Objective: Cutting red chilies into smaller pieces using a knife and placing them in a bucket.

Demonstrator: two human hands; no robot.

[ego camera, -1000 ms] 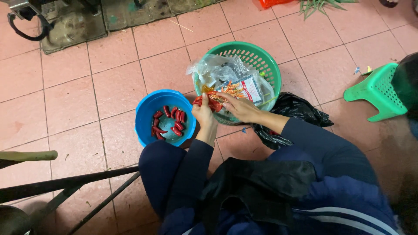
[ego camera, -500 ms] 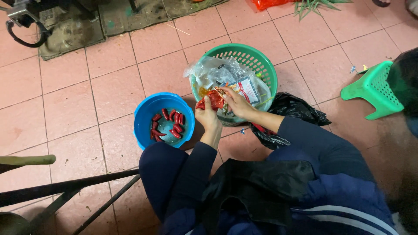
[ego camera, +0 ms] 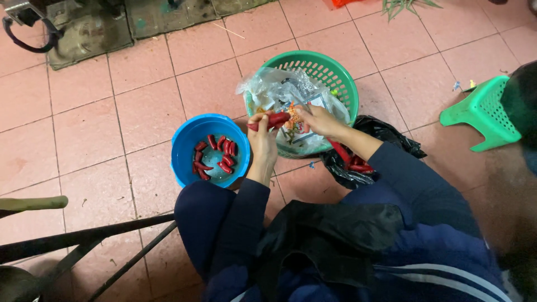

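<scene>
the left hand (ego camera: 263,137) has its fingers closed around a red sausage (ego camera: 272,119), held level over the rim of the green basket (ego camera: 341,78) so that scraps drop among the clear wrappers (ego camera: 279,89) there. the right hand (ego camera: 316,119) pinches at the sausage's far end, apparently at its casing, though that is too small to be sure. the blue bowl (ego camera: 187,148) of red sausages sits just beside the left wrist on the floor (ego camera: 140,95), with the black bag (ego camera: 380,131) under the right forearm, both within easy reach.

Dim, flat overhead light, soft shadows. Slight motion blur on both hands. Mild glare on crumpled clear plastic bag (ego camera: 279,86). Dark blurred mass at right edge.
</scene>
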